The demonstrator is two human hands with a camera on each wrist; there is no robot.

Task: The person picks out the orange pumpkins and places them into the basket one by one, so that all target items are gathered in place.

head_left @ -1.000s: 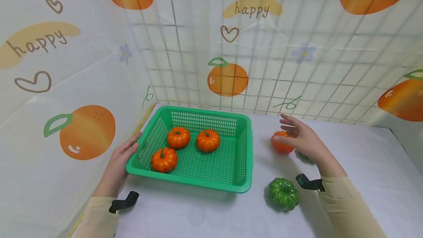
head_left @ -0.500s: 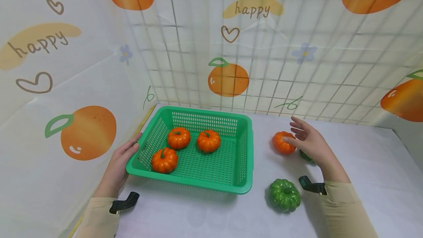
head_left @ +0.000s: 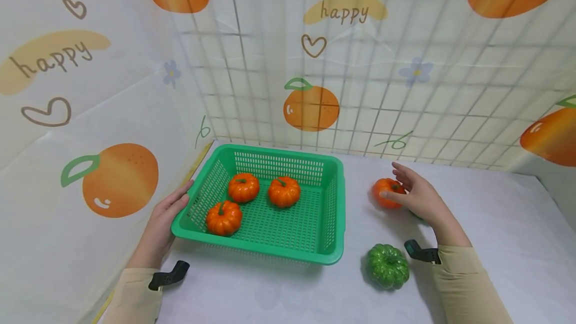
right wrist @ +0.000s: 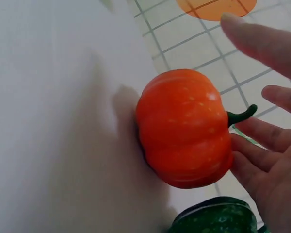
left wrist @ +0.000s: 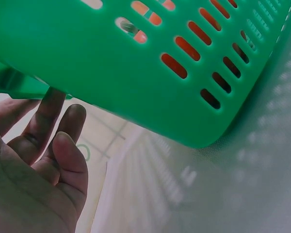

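Note:
My left hand (head_left: 157, 221) rests at the left rim of a green plastic basket (head_left: 256, 247). In the left wrist view its fingers are relaxed, with the tips touching beneath the rim. Three orange toy pumpkins lie inside: one at the back left (head_left: 243, 187), one near the middle (head_left: 284, 192) and one at the front left (head_left: 223, 218). Over on the right, my right hand (head_left: 420, 196) hovers at another orange pumpkin (right wrist: 184, 128), thumb and fingers spread around its stem side. A dark green pumpkin (right wrist: 218, 217) sits beside that one, mostly hidden by the hand in the head view.
Nearer me, right of the basket, stands a second green pumpkin (head_left: 388, 266). White cloth covers the table (head_left: 234, 289). A grid panel behind a printed sheet (head_left: 360, 79) closes off the back, and another printed sheet (head_left: 49, 164) hangs at the left.
My right hand first shifts right, then comes back slightly left and lower, closer about the orange pumpkin. The left hand and the basket hold still.

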